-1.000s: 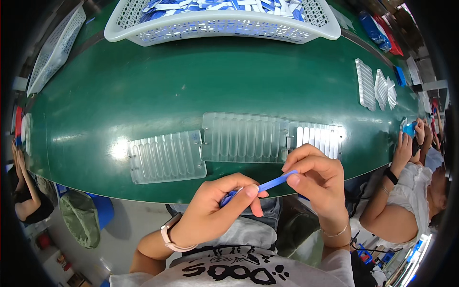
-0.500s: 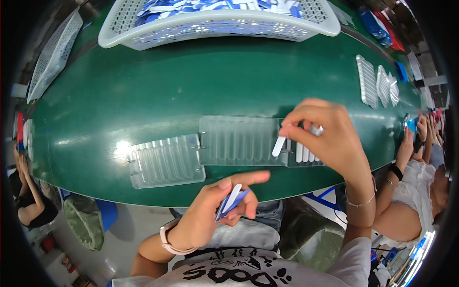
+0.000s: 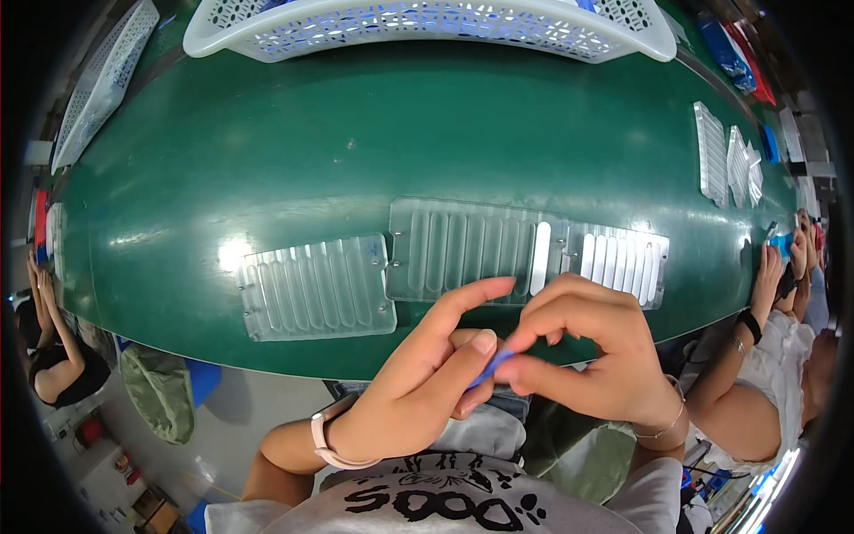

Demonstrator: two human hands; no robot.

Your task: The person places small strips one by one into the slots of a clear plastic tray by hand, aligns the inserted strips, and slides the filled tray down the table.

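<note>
- Green table (image 3: 267, 133) spreads out under everything, and the middle tray (image 3: 471, 254), clear and grooved, lies toward its near side.
- White perforated basket (image 3: 427, 40), well beyond the middle tray, with bits of blue and white showing over its rim.
- Left tray (image 3: 311, 289), just beside the middle tray on its left, has only bare grooves; right tray (image 3: 576, 249), on the other side, carries a row of white strips (image 3: 614, 262).
- Left hand (image 3: 427, 383), on the near side of the middle tray: thumb pressed down on a blue strip, forefinger stretched out toward the tray's near edge. Whether more pieces sit inside that palm I can't tell.
- Right hand (image 3: 592, 356) was over the middle tray half a second ago with a white piece; now it's back beside the left, thumb and forefinger pinched narrow on the strip's other end.
- Single white strip (image 3: 540, 258) — here's the change — lies in the middle tray's rightmost groove, bare a second ago. So one groove is filled; the others are vacant.
- Blue strip (image 3: 489, 369), mostly covered by fingers, is held between both hands, nearer the wearer than the middle tray.
</note>
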